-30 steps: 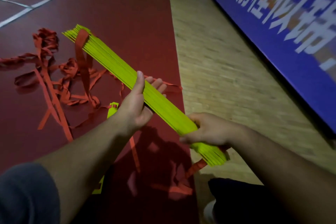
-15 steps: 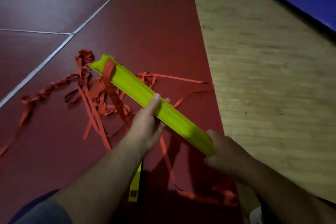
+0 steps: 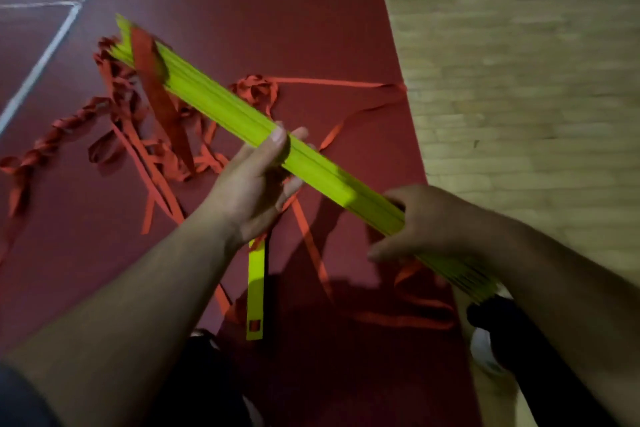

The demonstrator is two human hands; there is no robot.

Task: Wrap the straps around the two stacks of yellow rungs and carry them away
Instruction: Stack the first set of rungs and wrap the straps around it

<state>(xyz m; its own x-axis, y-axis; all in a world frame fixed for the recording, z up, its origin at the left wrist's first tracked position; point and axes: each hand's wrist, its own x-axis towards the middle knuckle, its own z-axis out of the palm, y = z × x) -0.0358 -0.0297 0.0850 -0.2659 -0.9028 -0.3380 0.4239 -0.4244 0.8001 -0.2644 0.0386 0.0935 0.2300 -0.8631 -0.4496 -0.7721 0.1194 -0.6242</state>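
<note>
A long stack of yellow rungs (image 3: 221, 104) runs diagonally from upper left to lower right, held above the floor. My left hand (image 3: 252, 184) grips it near the middle, thumb on top and fingers underneath. My right hand (image 3: 426, 222) grips the near end. An orange strap (image 3: 152, 80) crosses over the stack's far end and hangs down to a tangle of orange straps (image 3: 114, 135) on the red floor. One loose yellow rung (image 3: 255, 284) hangs or lies below my left wrist.
The floor beneath is dark red with white lines (image 3: 45, 55) at the left; pale wood flooring (image 3: 519, 80) fills the right side. More strap lengths (image 3: 398, 319) trail near my feet. A dark shoe (image 3: 495, 333) shows at the lower right.
The view has tilted down, so the blue wall banner is out of sight. Both hands keep hold of the stack, which sits lower and closer, with its near end under my right hand.
</note>
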